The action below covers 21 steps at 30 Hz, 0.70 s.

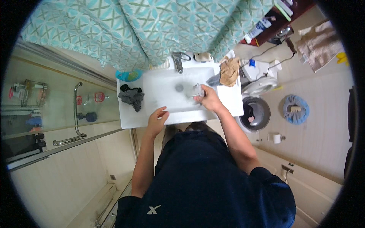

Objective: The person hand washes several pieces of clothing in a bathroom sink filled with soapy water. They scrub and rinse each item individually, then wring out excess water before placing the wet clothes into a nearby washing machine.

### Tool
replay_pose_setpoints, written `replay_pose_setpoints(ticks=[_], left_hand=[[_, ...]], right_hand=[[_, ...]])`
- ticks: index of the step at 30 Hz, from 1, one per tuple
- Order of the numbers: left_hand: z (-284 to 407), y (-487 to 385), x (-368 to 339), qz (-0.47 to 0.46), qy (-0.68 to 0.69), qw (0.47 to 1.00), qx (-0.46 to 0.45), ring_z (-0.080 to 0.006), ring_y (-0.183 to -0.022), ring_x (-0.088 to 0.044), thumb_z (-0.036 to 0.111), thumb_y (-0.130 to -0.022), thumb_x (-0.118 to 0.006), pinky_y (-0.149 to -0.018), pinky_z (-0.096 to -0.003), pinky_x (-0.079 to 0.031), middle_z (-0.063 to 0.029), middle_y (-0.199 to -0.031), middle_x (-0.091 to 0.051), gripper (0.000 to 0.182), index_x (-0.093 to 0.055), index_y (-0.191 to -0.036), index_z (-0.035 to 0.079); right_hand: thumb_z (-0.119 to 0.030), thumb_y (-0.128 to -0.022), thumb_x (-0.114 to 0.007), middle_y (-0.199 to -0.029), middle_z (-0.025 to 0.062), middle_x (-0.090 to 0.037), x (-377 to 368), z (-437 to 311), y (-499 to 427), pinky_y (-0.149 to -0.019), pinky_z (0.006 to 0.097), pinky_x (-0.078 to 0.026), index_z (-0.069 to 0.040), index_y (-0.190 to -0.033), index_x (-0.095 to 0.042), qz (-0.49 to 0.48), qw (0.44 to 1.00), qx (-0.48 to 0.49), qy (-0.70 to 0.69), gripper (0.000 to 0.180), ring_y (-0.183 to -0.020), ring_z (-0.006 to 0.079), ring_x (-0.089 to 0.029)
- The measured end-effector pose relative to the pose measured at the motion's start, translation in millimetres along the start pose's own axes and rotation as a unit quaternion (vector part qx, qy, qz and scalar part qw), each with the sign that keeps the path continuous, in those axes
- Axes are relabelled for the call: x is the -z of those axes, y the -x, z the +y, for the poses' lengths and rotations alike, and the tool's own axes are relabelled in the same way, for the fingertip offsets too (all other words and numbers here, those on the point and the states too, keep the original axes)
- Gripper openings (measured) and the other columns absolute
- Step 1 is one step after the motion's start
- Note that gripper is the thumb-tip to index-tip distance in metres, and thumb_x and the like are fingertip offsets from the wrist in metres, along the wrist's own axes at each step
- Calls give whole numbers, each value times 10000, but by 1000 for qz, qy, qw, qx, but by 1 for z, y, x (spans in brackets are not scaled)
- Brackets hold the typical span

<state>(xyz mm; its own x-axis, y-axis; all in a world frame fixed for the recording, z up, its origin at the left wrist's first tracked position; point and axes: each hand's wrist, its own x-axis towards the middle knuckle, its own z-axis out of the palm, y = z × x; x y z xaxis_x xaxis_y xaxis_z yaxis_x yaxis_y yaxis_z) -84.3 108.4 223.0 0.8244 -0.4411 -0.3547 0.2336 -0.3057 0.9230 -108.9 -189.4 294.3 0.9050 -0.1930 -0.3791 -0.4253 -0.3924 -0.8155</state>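
Observation:
My right hand (209, 98) grips a light grey cloth (198, 90) over the right part of a white washbasin (162, 98). Near the basin's front left edge, my left hand (158, 120) has its fingers apart and holds nothing. A dark grey and black cloth (131, 97) lies crumpled on the basin's left ledge. On the right ledge a tan cloth (229, 71) is heaped, with a grey-blue cloth (214, 80) beside it, hanging over the bowl's edge. The metal faucet (178, 63) stands at the back, above the round drain (179, 87).
A patterned curtain (176, 28) hangs behind the basin. A turquoise item (129, 75) sits at the back left corner. To the right are a toilet (259, 85) and a round tub (256, 114) with dark and pink cloth inside. A glass shower panel with a metal handle (76, 108) stands left.

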Motion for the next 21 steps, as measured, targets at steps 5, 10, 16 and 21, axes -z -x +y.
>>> replay_pose_setpoints(ticks=[5, 10, 16, 21], left_hand=[[58, -10, -32, -79, 120, 988, -53, -181, -1143, -579, 76, -918, -677, -959, -321, -488, -136, -1302, -567, 660, -371, -1502, 52], [90, -23, -50, -62, 199, 969, -129, -136, -1049, -606, -122, -893, -556, -893, -298, -510, -81, -1237, -625, 641, -380, -1489, 37], [92, -30, -42, 4, 199, 965, -170, -118, -1034, -608, -33, -960, -551, -861, -279, -513, -81, -1239, -639, 424, -494, -1379, -4], [92, -33, -45, 5, 317, 943, -97, -92, -880, -609, 178, -1035, -549, -751, -254, -507, -22, -1000, -650, 201, -601, -1172, 40]], right_hand=[[181, -796, -563, -1143, 53, -659, -13, -30, 2, -904, 255, -493, -41, -1317, -574, -19, 976, 96, -196, 567, -1041, 143, -623], [236, -776, -475, -1175, 71, -644, -28, -55, 12, -944, 264, -487, -33, -1358, -533, -60, 954, 127, -264, 643, -1085, 148, -616], [219, -831, -493, -1206, 84, -645, -34, -68, 23, -972, 286, -482, -39, -1374, -518, -67, 942, 138, -299, 602, -1123, 163, -606], [75, -923, -523, -1125, 97, -678, -41, -59, 19, -941, 300, -496, -31, -1273, -576, -17, 940, 111, -321, 369, -1053, 173, -628]])
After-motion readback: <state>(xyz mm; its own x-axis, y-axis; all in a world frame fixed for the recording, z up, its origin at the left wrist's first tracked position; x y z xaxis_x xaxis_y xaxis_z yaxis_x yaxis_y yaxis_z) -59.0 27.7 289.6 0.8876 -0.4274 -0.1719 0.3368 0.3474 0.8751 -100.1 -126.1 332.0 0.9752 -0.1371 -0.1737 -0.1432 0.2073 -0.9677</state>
